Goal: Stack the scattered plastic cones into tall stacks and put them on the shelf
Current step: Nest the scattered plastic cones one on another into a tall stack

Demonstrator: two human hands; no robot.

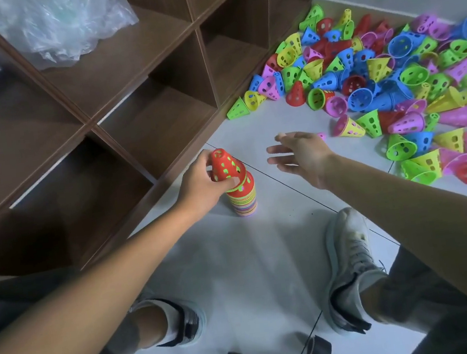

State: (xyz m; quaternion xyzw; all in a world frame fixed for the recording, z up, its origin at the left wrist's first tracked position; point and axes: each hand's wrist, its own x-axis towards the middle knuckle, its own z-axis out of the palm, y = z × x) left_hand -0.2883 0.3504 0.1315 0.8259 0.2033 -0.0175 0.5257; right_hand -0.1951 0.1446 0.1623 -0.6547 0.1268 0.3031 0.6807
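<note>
Two grey shoes [350,268] stand on the white tiled floor [253,264] at lower frame. At centre, the left hand [200,184] grips the red top cone [226,164] of a multicoloured stack [243,199] beside the brown shelf [111,83]. The right hand [302,155] hovers open, empty. Loose cones [392,76] fill the upper right.

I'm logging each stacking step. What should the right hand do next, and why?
Probably reach right for a loose cone at the pile's near edge: the right hand is open and empty, while the left hand steadies the stack.
</note>
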